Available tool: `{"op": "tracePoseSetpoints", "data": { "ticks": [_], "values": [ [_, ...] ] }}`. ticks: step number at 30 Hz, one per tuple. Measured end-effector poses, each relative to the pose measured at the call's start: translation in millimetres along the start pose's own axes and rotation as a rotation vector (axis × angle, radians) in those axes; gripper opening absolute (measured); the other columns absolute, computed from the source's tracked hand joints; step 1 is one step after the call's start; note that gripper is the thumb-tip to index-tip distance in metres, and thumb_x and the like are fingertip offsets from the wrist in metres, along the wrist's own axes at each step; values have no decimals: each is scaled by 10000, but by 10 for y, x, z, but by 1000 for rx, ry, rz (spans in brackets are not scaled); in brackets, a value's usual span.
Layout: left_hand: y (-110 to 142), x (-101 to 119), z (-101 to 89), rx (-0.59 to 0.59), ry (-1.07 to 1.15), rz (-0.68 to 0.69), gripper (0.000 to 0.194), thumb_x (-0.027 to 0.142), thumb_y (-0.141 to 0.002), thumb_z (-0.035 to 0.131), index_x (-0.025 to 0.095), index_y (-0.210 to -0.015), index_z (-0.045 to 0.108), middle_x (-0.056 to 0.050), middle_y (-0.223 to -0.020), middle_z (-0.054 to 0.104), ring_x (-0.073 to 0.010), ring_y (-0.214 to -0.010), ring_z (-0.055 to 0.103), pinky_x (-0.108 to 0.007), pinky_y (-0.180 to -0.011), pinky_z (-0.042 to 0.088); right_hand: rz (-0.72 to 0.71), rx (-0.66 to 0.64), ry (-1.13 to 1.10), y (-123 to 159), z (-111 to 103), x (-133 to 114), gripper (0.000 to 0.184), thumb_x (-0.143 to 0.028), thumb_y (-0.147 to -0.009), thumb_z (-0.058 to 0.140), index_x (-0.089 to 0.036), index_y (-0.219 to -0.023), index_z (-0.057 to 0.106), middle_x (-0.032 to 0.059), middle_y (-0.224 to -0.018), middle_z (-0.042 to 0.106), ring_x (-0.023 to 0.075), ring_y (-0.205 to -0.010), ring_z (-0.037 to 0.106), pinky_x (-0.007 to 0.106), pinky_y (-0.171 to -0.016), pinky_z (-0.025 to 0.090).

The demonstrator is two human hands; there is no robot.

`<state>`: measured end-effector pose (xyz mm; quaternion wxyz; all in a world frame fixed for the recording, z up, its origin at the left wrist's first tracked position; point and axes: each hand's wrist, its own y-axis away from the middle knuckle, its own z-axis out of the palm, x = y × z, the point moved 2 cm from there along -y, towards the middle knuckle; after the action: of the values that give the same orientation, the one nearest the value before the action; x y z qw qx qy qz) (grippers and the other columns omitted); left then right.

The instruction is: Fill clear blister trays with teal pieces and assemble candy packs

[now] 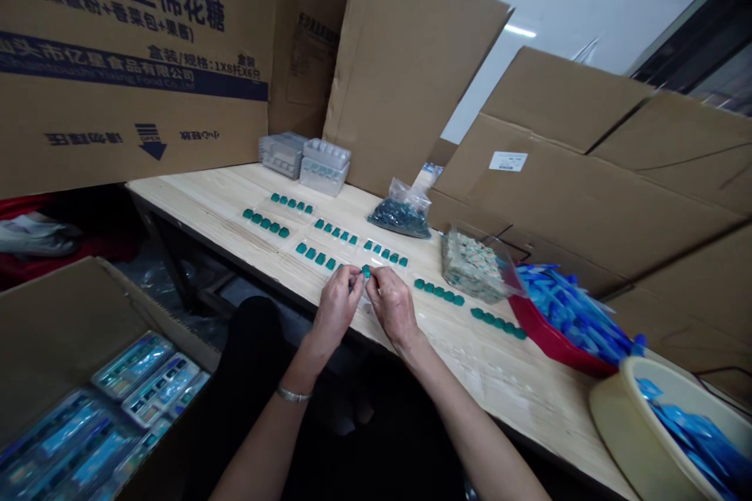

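Observation:
My right hand point(391, 304) is closed in a pinch on a small green piece point(366, 271) near the table's front edge. Close beside it, the fingers of my left hand point(337, 307) are also pressed together; whatever they hold is too small to make out. Just beyond my hands, short rows of green pieces point(319, 257) lie in thin clear trays. Farther back are more rows of green pieces point(335, 232), and others point(439, 292) run out to the right. A bracelet circles my left wrist.
Behind the rows stand stacked clear trays point(325, 167), a bag of dark pieces point(400, 213) and a clear tub of small pieces point(470, 260). Rightward are a red basin point(532, 318) of blue pens and a cream tub point(616, 407). A carton point(52, 305) of packed sets sits lower left.

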<state>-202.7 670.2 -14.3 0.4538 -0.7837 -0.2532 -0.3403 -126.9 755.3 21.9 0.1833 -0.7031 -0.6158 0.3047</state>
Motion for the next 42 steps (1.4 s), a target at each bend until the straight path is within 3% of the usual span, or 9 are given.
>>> {"op": "tracePoseSetpoints", "data": {
  "ticks": [6,9,12,17,21,26,32,37,42],
  "values": [
    [-19,-40,11,42,42,-44,105,170,-836,474,178,-908,550,-67,-874,638,-180,-817,605,-307,-759,473,-29,-25,-57,58,-4,-52,219,-199,-898,390,-166,-971,593,92,-837,630,200,-807,606,331,-744,499],
    [-13,-24,-14,28,16,44,148,155,-854,438,165,-948,551,-73,-888,625,-177,-839,590,-298,-767,465,123,-6,-229,35,-74,-14,192,-231,-867,466,-173,-995,597,72,-864,640,168,-752,614,291,-704,510],
    [5,13,-15,2,-25,142,188,156,-871,410,155,-990,555,-80,-898,612,-174,-851,578,-292,-776,455,324,-39,-415,-22,-138,63,327,-298,-809,571,-159,-1105,575,71,-921,658,143,-690,616,250,-609,516],
    [7,18,17,-33,10,170,185,196,-867,449,157,-994,577,-58,-831,597,-154,-792,567,-271,-749,451,352,-96,-472,-73,-170,210,169,-279,-797,584,-171,-868,693,54,-854,699,164,-737,641,269,-667,515],
    [-49,-146,-39,-22,44,22,185,291,-815,556,160,-931,613,-29,-726,594,-141,-683,556,-262,-701,443,243,-83,-339,-27,-142,365,149,-237,-811,572,-196,-883,696,53,-891,703,184,-799,642,311,-740,507],
    [-98,-288,-116,-24,94,-159,163,311,-795,560,177,-839,643,-27,-712,631,-147,-680,580,-245,-656,439,61,-132,-155,81,12,494,151,-209,-833,553,-182,-890,690,65,-879,706,198,-832,629,336,-788,487],
    [-77,-257,-93,-76,293,-355,224,379,-777,562,176,-838,635,11,-677,587,-62,-383,451,-195,-391,354,-2,-190,-104,142,131,491,178,-196,-853,522,-186,-930,682,69,-915,705,195,-863,624,326,-789,483],
    [-61,-232,-41,-71,765,-522,343,460,-762,575,141,-884,608,31,-637,478,-37,-402,405,-159,-340,308,0,-244,-14,148,222,483,179,-163,-854,508,-173,-866,687,84,-837,696,204,-820,606,323,-753,481],
    [-49,-151,25,-65,1208,-648,415,484,-759,584,109,-937,601,-8,-703,505,-26,-477,393,-130,-359,256,-5,-263,5,121,175,442,168,-198,-850,523,-167,-931,667,104,-855,676,218,-846,593,349,-771,478]
  ]
}}
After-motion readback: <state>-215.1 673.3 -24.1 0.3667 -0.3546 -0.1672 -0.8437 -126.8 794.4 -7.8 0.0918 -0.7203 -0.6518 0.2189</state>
